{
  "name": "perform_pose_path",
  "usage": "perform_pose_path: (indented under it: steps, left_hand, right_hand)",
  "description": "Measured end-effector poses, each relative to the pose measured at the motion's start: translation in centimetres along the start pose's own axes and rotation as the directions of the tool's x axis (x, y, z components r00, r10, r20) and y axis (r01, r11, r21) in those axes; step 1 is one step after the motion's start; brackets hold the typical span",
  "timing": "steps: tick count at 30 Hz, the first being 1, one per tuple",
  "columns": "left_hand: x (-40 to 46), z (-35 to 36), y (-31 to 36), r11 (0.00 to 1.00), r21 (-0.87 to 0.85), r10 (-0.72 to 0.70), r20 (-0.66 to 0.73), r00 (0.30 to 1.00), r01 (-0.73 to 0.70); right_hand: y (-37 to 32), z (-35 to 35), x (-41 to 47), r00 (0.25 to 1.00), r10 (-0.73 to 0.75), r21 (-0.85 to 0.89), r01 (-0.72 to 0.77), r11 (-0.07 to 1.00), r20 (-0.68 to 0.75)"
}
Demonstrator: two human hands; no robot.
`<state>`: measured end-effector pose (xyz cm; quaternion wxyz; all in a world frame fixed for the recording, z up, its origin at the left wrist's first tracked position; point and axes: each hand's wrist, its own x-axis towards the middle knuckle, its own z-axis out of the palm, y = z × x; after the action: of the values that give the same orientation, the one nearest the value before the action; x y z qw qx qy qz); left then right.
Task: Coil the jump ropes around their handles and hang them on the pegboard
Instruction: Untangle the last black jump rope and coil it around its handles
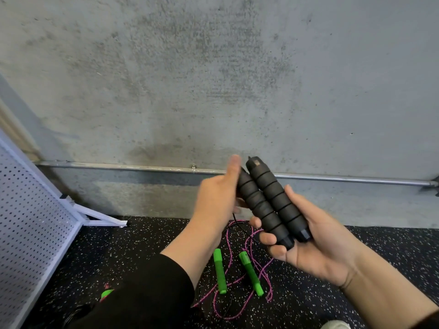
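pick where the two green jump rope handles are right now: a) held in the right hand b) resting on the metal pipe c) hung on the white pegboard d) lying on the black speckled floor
d: the two green jump rope handles lie on the black speckled floor among pink rope, while the right hand holds the two black foam handles.

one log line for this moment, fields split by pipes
stage: coiling not begun | right hand: holds both black handles side by side | left hand: grips handle tops | green-handled rope: loose on floor | pegboard: left

blk ribbed handles [270,203] | green handles [219,271] | pink rope [229,252] | speckled blk floor [392,252]
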<state>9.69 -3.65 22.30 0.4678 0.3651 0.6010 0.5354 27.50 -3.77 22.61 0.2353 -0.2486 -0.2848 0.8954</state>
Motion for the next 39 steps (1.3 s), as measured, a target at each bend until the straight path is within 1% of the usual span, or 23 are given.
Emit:
perform_pose_path:
  steps: [1, 2, 3, 4, 5, 7, 8, 9, 11, 13, 14, 16, 20, 23, 25, 26, 28, 30, 32, 34, 36, 38, 39]
  left_hand:
    - [0.4, -0.7, 0.0, 0.995, 0.058, 0.087, -0.147, 0.985, -0.079]
    - [1.0, -1.6, 0.0, 0.984, 0.086, 0.171, -0.24, 0.956, -0.154]
    - [1.6, -2.3, -0.1, 0.97, 0.095, 0.24, -0.274, 0.931, -0.222]
    - [1.9, -2.8, 0.0, 0.956, 0.094, 0.291, -0.253, 0.923, -0.276]
    - [2.1, -3.2, 0.0, 0.945, 0.099, 0.326, -0.179, 0.928, -0.313]
    - [1.9, -3.5, 0.2, 0.924, 0.091, 0.369, 0.038, 0.929, -0.371]
    - [1.6, -3.6, 0.1, 0.922, 0.067, 0.373, 0.115, 0.921, -0.382]
    - [1.3, -3.5, 0.1, 0.926, 0.018, 0.37, 0.158, 0.915, -0.378]
    - [0.6, -3.3, 0.2, 0.935, -0.117, 0.351, 0.164, 0.922, -0.335]
    - [0.2, -3.0, 0.4, 0.932, -0.24, 0.313, 0.165, 0.935, -0.27]
    - [0.0, -2.7, 0.5, 0.934, -0.26, 0.296, 0.18, 0.938, -0.245]
    - [-0.2, -2.3, 0.6, 0.941, -0.258, 0.278, 0.223, 0.934, -0.218]
    - [-0.5, -1.4, 0.4, 0.942, -0.248, 0.286, 0.249, 0.925, -0.225]
    - [-0.7, -0.7, 0.6, 0.952, -0.173, 0.288, 0.23, 0.93, -0.252]
    - [-0.6, -0.4, 0.5, 0.95, -0.088, 0.311, 0.24, 0.92, -0.298]
    - [-0.7, -0.3, 0.4, 0.948, -0.056, 0.317, 0.252, 0.914, -0.313]
    - [-0.9, -0.1, 0.4, 0.948, 0.003, 0.302, 0.295, 0.906, -0.317]
    - [-1.3, -0.1, 0.3, 0.949, 0.082, 0.259, 0.34, 0.904, -0.303]
    - [-1.5, -0.1, 0.3, 0.955, 0.126, 0.212, 0.345, 0.914, -0.269]
    - [-1.5, -0.4, 0.3, 0.956, 0.177, 0.166, 0.331, 0.929, -0.234]
    - [-1.5, -0.5, 0.4, 0.965, 0.195, 0.105, 0.324, 0.94, -0.175]
    - [-1.7, -0.7, 0.5, 0.985, 0.151, 0.026, 0.339, 0.94, -0.081]
    - [-1.8, -0.8, 0.4, 0.99, 0.133, -0.007, 0.353, 0.935, -0.043]
  right_hand:
    - [-0.1, -0.2, 0.0, 1.0, 0.0, -0.005, 0.0, 1.0, 0.008]
    - [-0.1, -0.3, 0.0, 1.0, 0.005, -0.019, -0.005, 1.0, 0.015]
    - [-0.1, -0.3, 0.0, 0.999, 0.018, -0.038, -0.017, 0.999, 0.028]
    - [-0.1, -0.3, -0.1, 0.998, 0.038, -0.058, -0.035, 0.998, 0.05]
    - [0.0, -0.3, -0.1, 0.995, 0.061, -0.08, -0.055, 0.995, 0.075]
    - [0.2, -0.3, -0.2, 0.988, 0.1, -0.132, -0.084, 0.988, 0.115]
    - [0.2, -0.3, -0.2, 0.986, 0.109, -0.158, -0.088, 0.983, 0.129]
    - [0.3, -0.3, -0.2, 0.983, 0.11, -0.175, -0.083, 0.981, 0.148]
    - [0.1, -0.2, -0.3, 0.973, 0.083, -0.154, -0.05, 0.987, 0.216]
    - [-0.4, -0.2, -0.2, 0.948, 0.019, -0.055, -0.002, 0.998, 0.316]
    - [-0.7, -0.2, -0.2, 0.935, -0.017, -0.001, 0.019, 1.0, 0.355]
    - [-1.2, -0.1, -0.3, 0.923, -0.069, 0.053, 0.053, 0.997, 0.378]
    - [-1.4, -0.2, -0.2, 0.921, -0.129, 0.074, 0.109, 0.991, 0.368]
    - [-1.6, -0.6, 0.0, 0.921, -0.161, 0.108, 0.131, 0.985, 0.354]
    - [-1.7, -0.6, -0.1, 0.935, -0.19, 0.087, 0.171, 0.981, 0.3]
    - [-1.8, -0.3, -0.2, 0.944, -0.214, 0.059, 0.206, 0.977, 0.25]
    - [-1.7, 0.6, -0.3, 0.95, -0.301, -0.051, 0.306, 0.951, 0.088]
    - [-1.7, 1.3, -0.3, 0.913, -0.4, -0.212, 0.376, 0.902, -0.082]
    - [-1.8, 1.7, -0.2, 0.87, -0.465, -0.383, 0.378, 0.843, -0.165]
    - [-1.7, 2.1, -0.1, 0.832, -0.518, -0.525, 0.356, 0.773, -0.197]
    - [-1.4, 2.4, 0.0, 0.794, -0.574, -0.714, 0.283, 0.64, -0.2]
    - [-1.1, 2.2, 0.2, 0.757, -0.631, -0.875, 0.179, 0.45, -0.17]
    - [-1.0, 1.9, 0.2, 0.74, -0.654, -0.92, 0.128, 0.371, -0.161]
